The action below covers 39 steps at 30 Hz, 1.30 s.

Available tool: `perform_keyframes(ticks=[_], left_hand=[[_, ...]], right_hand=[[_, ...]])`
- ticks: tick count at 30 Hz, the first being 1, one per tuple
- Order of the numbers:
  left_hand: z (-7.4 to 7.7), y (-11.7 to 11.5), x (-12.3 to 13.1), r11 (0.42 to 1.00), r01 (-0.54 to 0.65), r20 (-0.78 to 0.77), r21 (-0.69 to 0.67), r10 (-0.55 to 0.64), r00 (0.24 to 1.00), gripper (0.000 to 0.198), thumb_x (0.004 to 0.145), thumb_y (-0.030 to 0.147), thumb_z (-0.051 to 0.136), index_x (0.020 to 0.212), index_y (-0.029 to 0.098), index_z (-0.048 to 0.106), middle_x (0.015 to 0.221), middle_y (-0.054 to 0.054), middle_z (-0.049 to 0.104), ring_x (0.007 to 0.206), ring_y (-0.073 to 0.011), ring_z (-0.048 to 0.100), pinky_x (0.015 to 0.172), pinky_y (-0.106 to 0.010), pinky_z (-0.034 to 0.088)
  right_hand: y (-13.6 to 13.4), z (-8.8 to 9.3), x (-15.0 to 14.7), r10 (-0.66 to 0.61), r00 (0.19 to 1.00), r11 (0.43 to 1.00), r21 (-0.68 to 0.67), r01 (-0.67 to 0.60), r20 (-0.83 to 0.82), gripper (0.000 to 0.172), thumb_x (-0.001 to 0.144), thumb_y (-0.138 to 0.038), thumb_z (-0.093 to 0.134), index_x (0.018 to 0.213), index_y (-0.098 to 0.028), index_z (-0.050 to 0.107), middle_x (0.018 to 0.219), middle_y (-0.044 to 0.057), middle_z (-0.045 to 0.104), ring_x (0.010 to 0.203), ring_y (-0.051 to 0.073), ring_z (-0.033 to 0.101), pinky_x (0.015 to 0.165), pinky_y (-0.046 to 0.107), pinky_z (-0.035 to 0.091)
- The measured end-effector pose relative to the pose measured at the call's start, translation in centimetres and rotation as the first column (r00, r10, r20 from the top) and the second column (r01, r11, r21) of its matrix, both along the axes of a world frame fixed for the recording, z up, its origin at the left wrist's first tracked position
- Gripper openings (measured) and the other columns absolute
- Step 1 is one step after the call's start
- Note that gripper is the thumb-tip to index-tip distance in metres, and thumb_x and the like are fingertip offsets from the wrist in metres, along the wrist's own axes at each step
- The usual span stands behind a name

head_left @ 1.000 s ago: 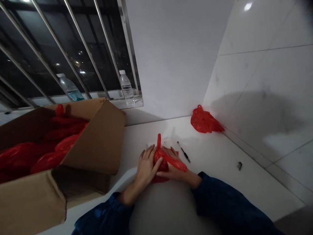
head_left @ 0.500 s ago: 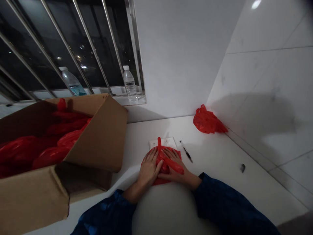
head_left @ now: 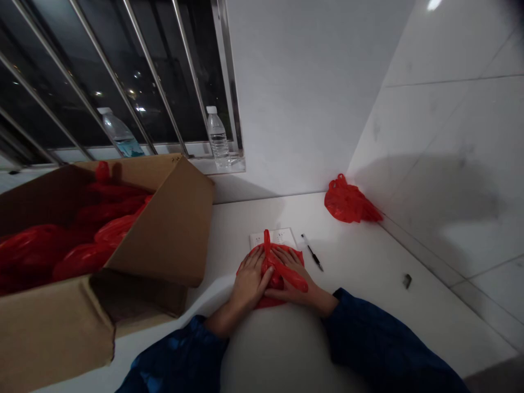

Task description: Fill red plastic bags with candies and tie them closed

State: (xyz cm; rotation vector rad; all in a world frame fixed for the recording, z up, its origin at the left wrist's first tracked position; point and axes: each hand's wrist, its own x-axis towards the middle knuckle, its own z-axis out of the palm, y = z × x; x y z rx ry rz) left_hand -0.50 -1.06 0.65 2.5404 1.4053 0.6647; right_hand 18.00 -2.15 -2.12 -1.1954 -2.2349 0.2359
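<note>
Cardboard box (head_left: 164, 234), cut off at the left and bottom edges, holds a heap of red bags (head_left: 61, 245) whose contents cannot be made out (the light is dim). The white counter (head_left: 368, 273) carries the rest. On it a red plastic bag (head_left: 282, 271) lies mostly hidden beneath both hands, so what it wraps is unseen; one handle strip sticks up between them. The left hand (head_left: 249, 281) lies flat and open on the bag's left half, fingers spread. The right hand (head_left: 293, 279) lies open on its right half, with a loop of plastic draped over it. Just beyond the fingertips a white socket plate (head_left: 282, 237) is partly covered, and a pen (head_left: 312, 252) lies beside it.
</note>
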Motion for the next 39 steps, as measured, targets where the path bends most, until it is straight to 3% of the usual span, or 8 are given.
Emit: perform_keyframes(ticks=[22, 26, 29, 32, 35, 37, 39], left_hand=[[0.3, -0.1, 0.0, 1.0, -0.003, 0.0, -0.027, 0.003, 1.0, 0.057, 0.1, 0.048, 0.035, 0.142, 0.012, 0.046, 0.151, -0.016, 0.043, 0.143, -0.0267, 0.035, 0.118, -0.051, 0.029], [0.2, -0.1, -0.1, 1.0, 0.003, 0.045, -0.011, -0.002, 0.999, 0.055, 0.1, 0.047, 0.037, 0.142, 0.013, 0.047, 0.149, -0.015, 0.046, 0.142, -0.0264, 0.036, 0.118, -0.051, 0.03], [0.4, -0.1, -0.4, 0.999, 0.032, 0.132, -0.017, -0.03, 0.991, 0.049, 0.099, 0.045, 0.042, 0.139, 0.017, 0.05, 0.148, -0.012, 0.047, 0.14, -0.0255, 0.039, 0.117, -0.048, 0.032], [1.3, -0.2, -0.6, 0.997, 0.069, 0.286, -0.024, -0.06, 0.956, 0.041, 0.097, 0.04, 0.049, 0.132, 0.022, 0.056, 0.144, -0.01, 0.051, 0.135, -0.0244, 0.045, 0.114, -0.045, 0.036], [3.1, -1.0, -0.3, 0.99, 0.124, 0.444, -0.072, -0.08, 0.893, 0.032, 0.096, 0.038, 0.052, 0.122, 0.023, 0.061, 0.129, -0.008, 0.063, 0.122, -0.024, 0.056, 0.108, -0.043, 0.042], [4.9, -2.3, 0.0, 0.973, 0.185, 0.52, -0.139, -0.087, 0.85, 0.028, 0.096, 0.037, 0.052, 0.118, 0.023, 0.062, 0.121, -0.007, 0.067, 0.112, -0.0228, 0.062, 0.102, -0.04, 0.047], [6.9, -4.1, 0.3, 0.958, 0.23, 0.565, -0.172, -0.096, 0.82, 0.03, 0.097, 0.037, 0.051, 0.121, 0.023, 0.06, 0.122, -0.007, 0.066, 0.11, -0.0216, 0.063, 0.1, -0.037, 0.048]], right_hand=[[-0.2, 0.4, 0.0, 0.0, 1.0, 1.0, -0.005, 0.0, 0.013, 0.093, 0.078, -0.064, 0.063, 0.151, -0.016, 0.032, 0.152, 0.014, 0.041, 0.144, 0.031, 0.03, 0.119, 0.054, 0.018], [-0.3, 0.6, 0.0, 0.006, 1.0, 1.0, -0.012, -0.006, -0.012, 0.094, 0.077, -0.065, 0.064, 0.15, -0.016, 0.033, 0.152, 0.015, 0.041, 0.143, 0.032, 0.031, 0.119, 0.055, 0.018], [-0.2, 1.2, 0.4, 0.045, 0.997, 0.999, -0.011, -0.046, -0.06, 0.084, 0.08, -0.061, 0.064, 0.147, -0.017, 0.038, 0.148, 0.015, 0.047, 0.14, 0.031, 0.037, 0.117, 0.055, 0.021], [-0.2, 2.5, 1.0, 0.063, 0.976, 0.997, -0.021, -0.069, -0.206, 0.069, 0.084, -0.053, 0.064, 0.14, -0.018, 0.045, 0.137, 0.014, 0.057, 0.128, 0.029, 0.051, 0.111, 0.05, 0.034], [-0.6, 4.3, 1.5, -0.029, 0.947, 0.996, -0.09, 0.0, -0.32, 0.058, 0.086, -0.043, 0.063, 0.137, -0.018, 0.048, 0.111, 0.01, 0.07, 0.104, 0.027, 0.063, 0.097, 0.044, 0.045], [-1.2, 5.4, 1.8, -0.073, 0.945, 0.993, -0.11, 0.04, -0.318, 0.041, 0.087, -0.038, 0.06, 0.123, -0.017, 0.058, 0.093, 0.007, 0.072, 0.089, 0.026, 0.064, 0.085, 0.041, 0.048], [-2.2, 6.5, 2.2, -0.039, 0.944, 0.995, -0.094, 0.009, -0.328, 0.023, 0.088, -0.037, 0.056, 0.098, -0.019, 0.065, 0.084, 0.005, 0.07, 0.081, 0.024, 0.063, 0.075, 0.036, 0.048]])
